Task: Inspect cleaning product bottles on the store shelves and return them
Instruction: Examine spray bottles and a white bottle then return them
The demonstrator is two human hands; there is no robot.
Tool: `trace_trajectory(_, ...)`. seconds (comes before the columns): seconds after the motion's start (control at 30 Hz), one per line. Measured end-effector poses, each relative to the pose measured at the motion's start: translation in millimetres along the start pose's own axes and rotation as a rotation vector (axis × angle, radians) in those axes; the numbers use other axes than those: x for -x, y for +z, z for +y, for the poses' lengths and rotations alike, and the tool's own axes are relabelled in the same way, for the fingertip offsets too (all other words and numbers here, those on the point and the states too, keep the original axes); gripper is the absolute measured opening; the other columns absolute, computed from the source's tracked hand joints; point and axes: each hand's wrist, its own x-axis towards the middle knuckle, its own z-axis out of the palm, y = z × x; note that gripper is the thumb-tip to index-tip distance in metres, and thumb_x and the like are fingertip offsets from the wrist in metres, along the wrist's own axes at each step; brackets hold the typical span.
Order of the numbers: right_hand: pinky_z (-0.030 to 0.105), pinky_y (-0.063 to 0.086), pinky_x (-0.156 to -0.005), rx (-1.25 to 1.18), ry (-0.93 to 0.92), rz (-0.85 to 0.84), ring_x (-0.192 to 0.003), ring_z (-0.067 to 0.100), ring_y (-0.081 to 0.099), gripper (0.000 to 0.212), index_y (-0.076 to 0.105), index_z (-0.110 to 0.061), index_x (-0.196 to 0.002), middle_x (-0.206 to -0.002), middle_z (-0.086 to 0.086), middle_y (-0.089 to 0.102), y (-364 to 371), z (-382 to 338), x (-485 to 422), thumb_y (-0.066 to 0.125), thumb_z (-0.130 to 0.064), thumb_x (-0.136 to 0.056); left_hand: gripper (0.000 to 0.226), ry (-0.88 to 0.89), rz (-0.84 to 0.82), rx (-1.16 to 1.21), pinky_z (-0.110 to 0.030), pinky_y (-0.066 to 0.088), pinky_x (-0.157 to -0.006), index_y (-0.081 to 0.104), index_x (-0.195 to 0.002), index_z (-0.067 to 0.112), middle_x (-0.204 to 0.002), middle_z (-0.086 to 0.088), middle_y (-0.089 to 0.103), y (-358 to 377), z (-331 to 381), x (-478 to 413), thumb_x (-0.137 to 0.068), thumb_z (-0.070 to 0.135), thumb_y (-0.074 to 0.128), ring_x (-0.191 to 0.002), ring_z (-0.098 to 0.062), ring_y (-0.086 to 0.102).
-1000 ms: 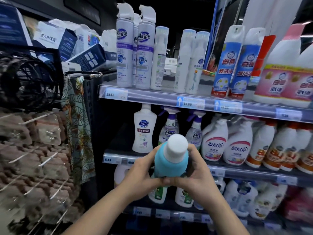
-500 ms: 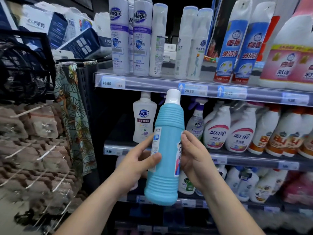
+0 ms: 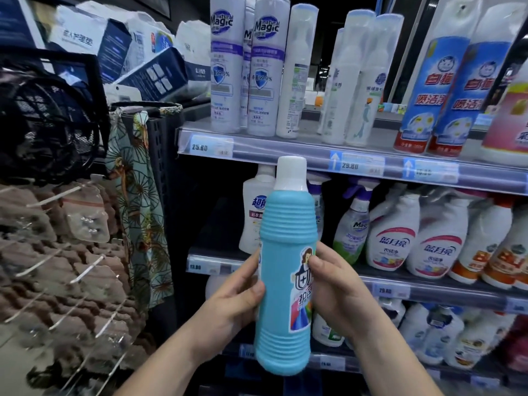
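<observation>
We're in a dim shop aisle, facing a tiered shelf unit whose top shelf [image 3: 285, 151] has a clear price rail with a tag reading 25.80 [image 3: 210, 147]. On it stand tall white spray bottles marked Magic [image 3: 225, 67], slim white pump bottles [image 3: 297, 72] beside them, then blue-and-white aerosol cans [image 3: 428, 90] and, at the far right edge, a pink-labelled jug [image 3: 508, 124]. One level down, the middle shelf [image 3: 428, 292] carries a white bottle with a blue logo [image 3: 253, 212], a purple-triggered spray bottle [image 3: 353, 224] and a row of white detergent jugs [image 3: 391, 232], with more white jugs on the tier below. Off to the left there's a rack of wire hooks [image 3: 57, 252] hung with blurred packets, a strip of leaf-patterned fabric [image 3: 137, 195], a black mesh basket [image 3: 43, 124] and stacked blue-and-white boxes [image 3: 128, 58] up top. Now the action: both forearms come up from the bottom of the view, and between them is the blue bottle [image 3: 285, 252], ribbed, close to upright, held out in the air in front of the shelves and resting on none of them. Its white cap [image 3: 291, 172] sits level with the top shelf's rail. The left hand [image 3: 234, 298] grasps the bottle's left side, thumb across the front, fingers wrapped behind. The right hand [image 3: 334, 290] grips the right side, its fingertips curled onto the edge of the colourful label [image 3: 301, 290], which faces partly rightward.
</observation>
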Motion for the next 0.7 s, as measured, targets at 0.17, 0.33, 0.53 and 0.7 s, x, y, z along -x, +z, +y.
trace_trajectory(0.17,0.042,0.058,-0.099,0.26,-0.034,0.131,-0.121,0.031,0.073,0.063,0.066,-0.021,-0.14,-0.133,0.015,0.074,15.3,-4.8,-22.4,0.09,-0.035,-0.083,0.046,0.079,0.109,-0.109,-0.033,0.061,-0.09,0.058,-0.145,0.046,-0.149,0.005,0.064,-24.9,-0.2,-14.6,-0.1,0.04,0.054,-0.131,-0.017,0.066)
trace_trajectory(0.33,0.038,0.062,-0.096,0.616,-0.131,0.471,-0.114,0.012,0.074,0.062,0.067,-0.04,-0.121,-0.121,-0.01,0.078,38.6,17.5,-48.1,0.097,-0.027,-0.068,0.061,0.264,0.191,-0.345,-0.026,0.055,-0.104,0.052,-0.149,0.046,-0.148,0.012,0.064,-50.1,4.0,-24.6,-0.092,0.048,0.077,-0.135,-0.012,0.062)
trace_trajectory(0.53,0.035,0.06,-0.097,0.805,-0.097,0.568,-0.114,0.001,0.067,0.068,0.059,-0.04,-0.119,-0.119,-0.017,0.069,56.0,35.0,-76.4,0.1,-0.029,-0.066,0.072,0.266,0.279,-0.37,-0.02,0.054,-0.1,0.062,-0.138,0.038,-0.139,0.003,0.071,-84.8,-1.0,-32.7,-0.074,0.041,0.095,-0.13,-0.016,0.067)
trace_trajectory(0.7,0.013,0.053,-0.093,0.941,-0.087,0.477,-0.117,-0.007,0.062,0.058,0.061,-0.041,-0.121,-0.12,-0.02,0.067,60.3,43.3,-91.3,0.095,-0.028,-0.076,0.07,0.229,0.298,-0.177,-0.029,0.06,-0.091,0.067,-0.136,0.031,-0.137,-0.009,0.072,-113.4,-5.7,-30.6,-0.073,0.04,0.096,-0.124,-0.027,0.07)
